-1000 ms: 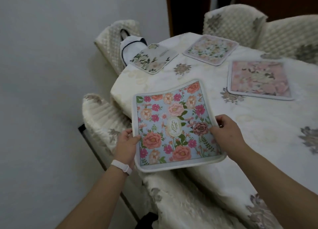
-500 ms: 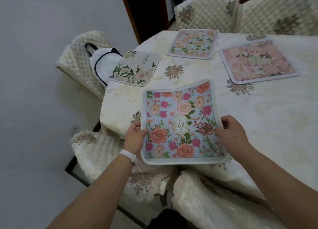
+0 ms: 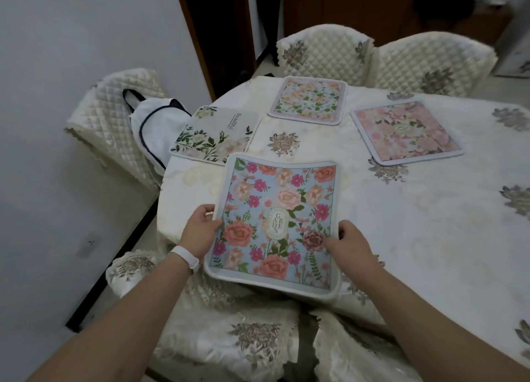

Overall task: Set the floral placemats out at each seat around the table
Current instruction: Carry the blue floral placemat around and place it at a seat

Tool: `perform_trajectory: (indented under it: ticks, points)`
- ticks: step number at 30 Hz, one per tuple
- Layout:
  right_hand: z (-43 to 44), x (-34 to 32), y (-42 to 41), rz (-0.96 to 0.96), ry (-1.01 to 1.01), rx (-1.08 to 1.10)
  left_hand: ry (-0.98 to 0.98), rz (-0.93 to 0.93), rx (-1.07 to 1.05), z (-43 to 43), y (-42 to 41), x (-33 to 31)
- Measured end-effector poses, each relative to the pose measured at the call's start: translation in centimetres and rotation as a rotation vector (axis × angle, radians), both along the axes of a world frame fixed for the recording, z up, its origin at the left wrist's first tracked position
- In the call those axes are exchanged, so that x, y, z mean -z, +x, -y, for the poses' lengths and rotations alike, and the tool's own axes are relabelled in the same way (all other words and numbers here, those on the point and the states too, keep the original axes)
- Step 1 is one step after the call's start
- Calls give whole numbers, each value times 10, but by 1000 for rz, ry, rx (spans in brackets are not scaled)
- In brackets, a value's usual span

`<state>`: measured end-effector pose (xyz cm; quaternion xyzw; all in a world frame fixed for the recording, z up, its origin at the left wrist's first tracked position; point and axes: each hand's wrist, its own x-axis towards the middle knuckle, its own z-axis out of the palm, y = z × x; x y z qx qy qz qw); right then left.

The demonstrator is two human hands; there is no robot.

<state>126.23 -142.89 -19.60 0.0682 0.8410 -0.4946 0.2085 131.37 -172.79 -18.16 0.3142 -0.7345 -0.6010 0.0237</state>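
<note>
Bare forearms, no sleeves; white wristband (image 3: 185,259) on left wrist.

Four placemats (image 3: 276,221) – five chairs (image 3: 324,51) – one bag (image 3: 156,123).

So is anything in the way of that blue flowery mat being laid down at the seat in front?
Nothing visible. Both hands, left and right, hold the blue floral placemat by its sides over bare tablecloth. Its far left corner overlaps, or nearly reaches, the white "Beautiful" placemat, so it may land on that.
</note>
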Motion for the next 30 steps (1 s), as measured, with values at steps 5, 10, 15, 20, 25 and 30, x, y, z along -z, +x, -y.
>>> perform_trajectory:
  ticks: [5, 10, 15, 20, 25, 30]
  points:
    - [2, 1, -5, 33, -71, 0, -31, 25, -22, 5, -6, -5]
    - [7, 6, -9, 37, -70, -45, -9, 14, -29, 9, -10, -3]
    - [18, 22, -11, 63, -54, -19, 47, 29, -10, 25, -21, 15]
    - [39, 41, -15, 84, -18, 42, 64, 67, 48, 52, -43, 41]
    - [70, 65, -15, 107, 68, 111, 55, 104, 109, 83, -64, 66]
    - [92, 81, -19, 122, 142, 196, 65, 147, 174, 106, -74, 86]
